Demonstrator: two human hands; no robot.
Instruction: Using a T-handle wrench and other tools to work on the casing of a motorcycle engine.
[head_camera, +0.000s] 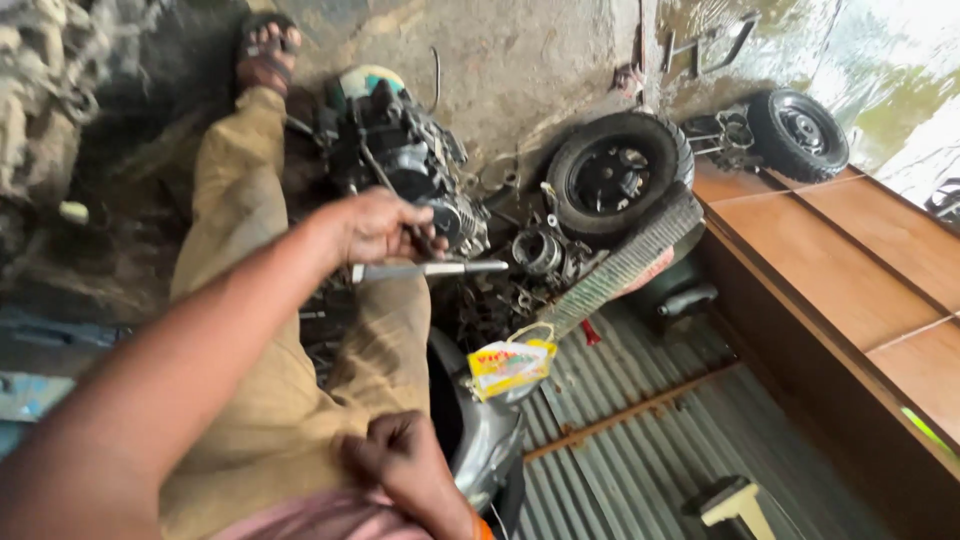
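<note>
My left hand (380, 225) reaches out over my bent knee and is closed around a long metal tool (430, 268) whose shaft points right. Just beyond it a greasy black engine block (400, 150) sits on the concrete floor, with loose metal parts (540, 255) beside it. My right hand (400, 455) is clenched in a fist low in the view, resting against my tan trouser leg (290, 400). Nothing shows inside that fist. My sandalled foot (265, 45) is planted beyond the engine.
A black wheel with tyre (615, 175) lies right of the engine, a second one (800, 130) farther right. A yellow packet (510, 365) rests on a grey scooter panel (485, 440). Corrugated metal sheet (640, 440) covers the floor beside a brown wooden cabinet (850, 290).
</note>
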